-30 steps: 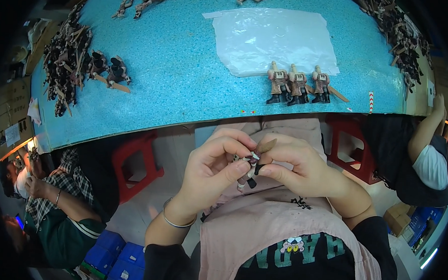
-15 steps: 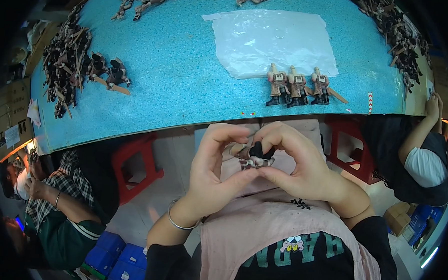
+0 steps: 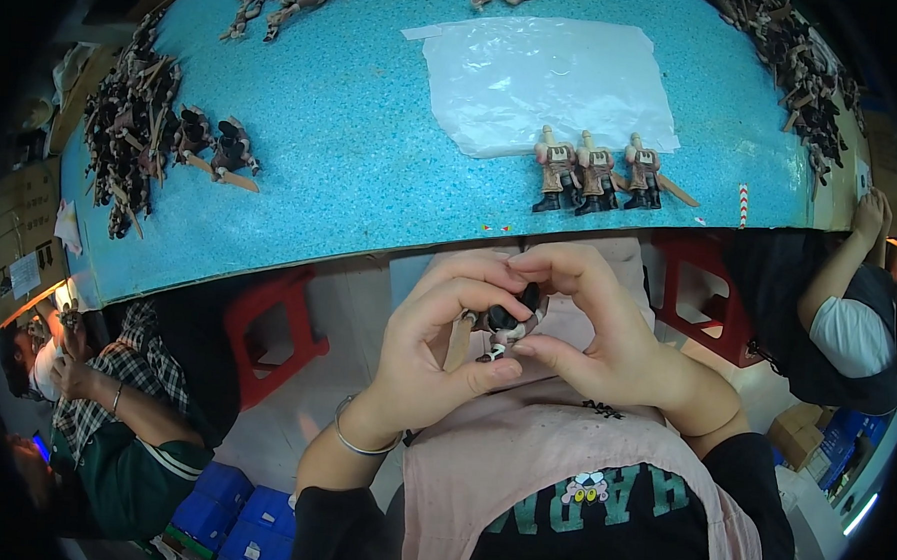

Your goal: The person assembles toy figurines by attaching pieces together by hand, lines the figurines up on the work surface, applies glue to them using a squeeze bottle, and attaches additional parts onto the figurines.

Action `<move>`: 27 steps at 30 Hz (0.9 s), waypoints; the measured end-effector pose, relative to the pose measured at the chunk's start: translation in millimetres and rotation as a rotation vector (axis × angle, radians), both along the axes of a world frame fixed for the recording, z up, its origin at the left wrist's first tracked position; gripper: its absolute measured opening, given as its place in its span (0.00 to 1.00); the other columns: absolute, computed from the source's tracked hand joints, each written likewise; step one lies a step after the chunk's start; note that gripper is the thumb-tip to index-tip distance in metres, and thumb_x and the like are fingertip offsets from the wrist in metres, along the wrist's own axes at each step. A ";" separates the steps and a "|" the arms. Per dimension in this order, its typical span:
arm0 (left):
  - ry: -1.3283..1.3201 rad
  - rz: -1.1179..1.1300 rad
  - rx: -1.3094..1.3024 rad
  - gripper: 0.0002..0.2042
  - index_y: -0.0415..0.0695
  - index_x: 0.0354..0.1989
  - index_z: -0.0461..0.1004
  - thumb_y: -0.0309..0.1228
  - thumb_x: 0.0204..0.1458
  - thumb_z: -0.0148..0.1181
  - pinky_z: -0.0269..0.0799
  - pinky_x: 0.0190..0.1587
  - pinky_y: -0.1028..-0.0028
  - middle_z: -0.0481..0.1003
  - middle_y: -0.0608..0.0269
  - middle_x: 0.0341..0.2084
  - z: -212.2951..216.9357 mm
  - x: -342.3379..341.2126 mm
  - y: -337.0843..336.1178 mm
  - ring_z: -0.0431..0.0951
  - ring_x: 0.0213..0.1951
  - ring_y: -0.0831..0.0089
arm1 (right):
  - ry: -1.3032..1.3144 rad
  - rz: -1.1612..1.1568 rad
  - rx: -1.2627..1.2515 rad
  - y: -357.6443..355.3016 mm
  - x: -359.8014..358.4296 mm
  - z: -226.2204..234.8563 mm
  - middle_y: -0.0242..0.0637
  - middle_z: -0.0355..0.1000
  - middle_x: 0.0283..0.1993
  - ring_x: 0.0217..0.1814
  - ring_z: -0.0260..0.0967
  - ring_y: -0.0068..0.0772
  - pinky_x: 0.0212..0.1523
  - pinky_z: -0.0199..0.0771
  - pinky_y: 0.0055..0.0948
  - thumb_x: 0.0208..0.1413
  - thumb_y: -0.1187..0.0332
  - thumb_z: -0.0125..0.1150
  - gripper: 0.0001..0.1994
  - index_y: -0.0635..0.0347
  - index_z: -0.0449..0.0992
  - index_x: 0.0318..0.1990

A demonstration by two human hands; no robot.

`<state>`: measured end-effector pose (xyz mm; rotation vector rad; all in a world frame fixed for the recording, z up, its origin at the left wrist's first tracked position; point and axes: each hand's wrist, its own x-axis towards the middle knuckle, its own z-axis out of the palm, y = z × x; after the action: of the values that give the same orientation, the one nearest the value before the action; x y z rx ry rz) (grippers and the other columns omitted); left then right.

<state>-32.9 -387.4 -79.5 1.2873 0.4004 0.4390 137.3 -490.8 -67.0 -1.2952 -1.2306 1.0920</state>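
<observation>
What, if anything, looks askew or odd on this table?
The white plastic sheet looks a little untidy: its outline is uneven, and a narrow strip juts out at its upper left corner. I see no spill.

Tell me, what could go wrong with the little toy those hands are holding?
The toy might slip, since the left hand and right hand hold it with their fingers, out past the edge of the table, so it could drop. Also, three other toys sit close to that edge, so a bump could perhaps knock one off.
</observation>
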 end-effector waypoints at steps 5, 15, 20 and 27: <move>-0.015 0.037 0.078 0.17 0.40 0.40 0.76 0.31 0.43 0.71 0.61 0.58 0.64 0.70 0.56 0.46 -0.7 2.1 1.9 0.65 0.56 0.61 | 0.008 0.016 -0.025 4.4 3.5 2.2 0.43 0.66 0.52 0.53 0.68 0.36 0.50 0.68 0.31 0.50 0.77 0.62 0.28 0.63 0.60 0.60; 0.040 0.164 0.094 0.15 0.38 0.38 0.76 0.31 0.43 0.70 0.59 0.58 0.63 0.70 0.57 0.45 -2.4 -13.1 10.2 0.66 0.56 0.61 | -0.549 -0.184 0.152 94.3 86.1 20.3 0.38 0.71 0.41 0.39 0.70 0.33 0.37 0.70 0.26 0.51 0.77 0.58 0.10 0.61 0.75 0.42; 0.046 0.177 0.066 0.16 0.38 0.39 0.76 0.30 0.42 0.70 0.59 0.59 0.63 0.70 0.57 0.45 -0.1 -13.3 10.7 0.66 0.56 0.61 | -1.030 -0.219 0.219 172.7 120.8 -1.0 0.41 0.73 0.41 0.41 0.70 0.43 0.43 0.71 0.38 0.51 0.73 0.61 0.10 0.61 0.76 0.42; 0.004 0.189 0.061 0.15 0.38 0.39 0.75 0.28 0.42 0.69 0.59 0.58 0.64 0.70 0.58 0.46 4.8 -14.0 17.4 0.66 0.56 0.62 | -1.124 -0.192 0.111 195.6 126.2 -19.8 0.40 0.70 0.39 0.41 0.70 0.39 0.42 0.71 0.34 0.52 0.73 0.61 0.11 0.61 0.75 0.43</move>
<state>-46.9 -370.1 -74.7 1.3149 0.5179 0.6115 263.5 -295.2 -86.8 -1.9652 -1.8511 0.0624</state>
